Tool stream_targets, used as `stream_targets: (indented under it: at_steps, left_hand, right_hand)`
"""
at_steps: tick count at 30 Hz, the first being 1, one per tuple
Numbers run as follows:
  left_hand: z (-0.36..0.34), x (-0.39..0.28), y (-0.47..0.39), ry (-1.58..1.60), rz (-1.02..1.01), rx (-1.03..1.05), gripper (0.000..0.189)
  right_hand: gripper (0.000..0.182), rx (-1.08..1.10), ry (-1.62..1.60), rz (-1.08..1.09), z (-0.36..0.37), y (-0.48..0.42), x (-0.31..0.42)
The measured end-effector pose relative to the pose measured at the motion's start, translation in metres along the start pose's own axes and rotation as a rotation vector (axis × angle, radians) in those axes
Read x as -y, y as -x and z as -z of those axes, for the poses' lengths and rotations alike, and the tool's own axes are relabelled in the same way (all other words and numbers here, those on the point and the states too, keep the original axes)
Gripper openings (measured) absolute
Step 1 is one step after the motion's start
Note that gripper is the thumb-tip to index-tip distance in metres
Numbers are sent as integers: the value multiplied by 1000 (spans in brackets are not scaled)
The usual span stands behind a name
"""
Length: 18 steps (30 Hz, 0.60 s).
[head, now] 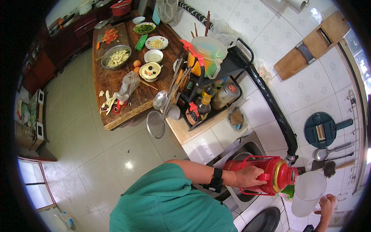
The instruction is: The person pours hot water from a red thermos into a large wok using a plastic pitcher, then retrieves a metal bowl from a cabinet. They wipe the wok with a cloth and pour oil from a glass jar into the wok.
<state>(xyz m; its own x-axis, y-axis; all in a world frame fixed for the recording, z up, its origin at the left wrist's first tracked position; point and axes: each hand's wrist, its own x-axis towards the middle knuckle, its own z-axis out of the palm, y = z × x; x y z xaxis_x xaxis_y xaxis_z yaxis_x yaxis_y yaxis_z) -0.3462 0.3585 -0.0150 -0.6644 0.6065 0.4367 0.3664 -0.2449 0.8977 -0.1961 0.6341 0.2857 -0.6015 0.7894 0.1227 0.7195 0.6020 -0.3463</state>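
My left hand point(250, 176) grips the handle of a red vacuum flask point(265, 165) with a gold-coloured collar. The flask lies tipped over the sink point(249, 145), its mouth at the rim of a frosted plastic jug point(308, 187). What looks like clear liquid glints at the mouth. On the jug's far side my right hand point(327, 203) holds it, apparently by a handle that my fingers mostly hide. A black band point(217, 176) circles my left wrist. Behind the flask's neck shows a green packet point(287, 192).
A black rack point(229, 63) holds bottles, jars and ladles beside the sink. A wooden table point(139, 101) carries a bowl of cut pale strips point(117, 58), a lidded enamel pot point(150, 71) and peelings. Utensils and a wooden slicer board point(311, 46) hang on the tiled wall. A dark round lid or pan point(263, 220) lies low.
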Motion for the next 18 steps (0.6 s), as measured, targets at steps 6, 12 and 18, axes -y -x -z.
stream_targets:
  at_steps: [6,12,18]
  left_hand:
    - [-4,3,-4,-30,49,20,36]
    - [2,-4,-12,46,100,35,32]
    - [3,-8,-9,43,105,59,30]
  right_hand:
    - [21,2,5,287,-9,15,27]
    - [26,82,126,96,1,33,74]
    - [19,111,124,39,-1,35,73]
